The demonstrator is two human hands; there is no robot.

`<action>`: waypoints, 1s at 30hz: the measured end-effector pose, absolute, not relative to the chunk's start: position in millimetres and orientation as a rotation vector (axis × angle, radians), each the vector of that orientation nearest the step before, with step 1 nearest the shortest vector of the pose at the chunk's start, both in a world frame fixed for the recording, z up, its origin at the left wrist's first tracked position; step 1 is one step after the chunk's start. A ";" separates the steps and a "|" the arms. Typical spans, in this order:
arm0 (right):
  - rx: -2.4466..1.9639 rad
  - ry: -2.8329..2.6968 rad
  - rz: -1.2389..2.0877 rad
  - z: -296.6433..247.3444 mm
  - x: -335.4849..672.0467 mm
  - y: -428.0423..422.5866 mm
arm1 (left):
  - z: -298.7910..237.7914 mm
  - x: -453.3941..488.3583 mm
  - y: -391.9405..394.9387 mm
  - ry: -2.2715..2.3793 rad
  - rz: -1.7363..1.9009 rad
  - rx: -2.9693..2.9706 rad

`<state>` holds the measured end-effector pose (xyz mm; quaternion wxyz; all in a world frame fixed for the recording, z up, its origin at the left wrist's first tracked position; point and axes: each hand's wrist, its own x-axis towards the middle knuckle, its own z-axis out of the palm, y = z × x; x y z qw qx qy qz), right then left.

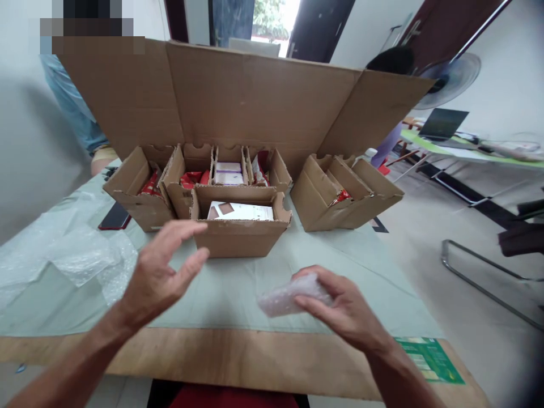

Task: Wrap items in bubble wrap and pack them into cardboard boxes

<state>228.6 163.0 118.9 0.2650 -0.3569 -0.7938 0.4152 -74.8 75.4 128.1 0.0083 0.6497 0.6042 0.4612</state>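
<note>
My right hand (335, 303) grips a small flat bundle of bubble wrap (287, 296) above the front of the table; what lies inside the wrap cannot be made out. Thumb and fingers apart, my left hand (164, 263) hovers empty just left of the front cardboard box (238, 241). In that box lies a white packet (244, 211) with brown squares printed on it. Loose sheets of bubble wrap (80, 255) spread over the cloth left of my left hand.
Behind stand more cardboard boxes, including a left one (144, 212) and a right one (314, 204), holding red packets. A tall cardboard panel (255, 102) rises behind them. A phone (114, 216) lies at left. A person in blue sits beyond the panel. A green sheet (431, 360) lies front right.
</note>
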 end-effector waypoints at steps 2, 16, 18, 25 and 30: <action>-1.022 -1.998 0.974 136.0 242.1 176.7 | 164.4 -88.0 108.2 1.848 1.354 2.221; -0.898 -1.656 0.824 165.4 208.3 265.0 | 154.4 -65.4 271.1 1.415 0.037 2.311; -0.886 -1.716 0.810 162.4 197.7 280.9 | 154.9 -63.7 269.6 1.431 0.014 2.344; -1.010 -1.893 0.789 150.2 190.1 309.2 | 173.0 -80.3 263.2 1.343 -0.026 2.365; -0.994 -1.929 0.719 162.2 196.8 306.9 | 165.9 -102.7 255.0 1.580 0.059 2.328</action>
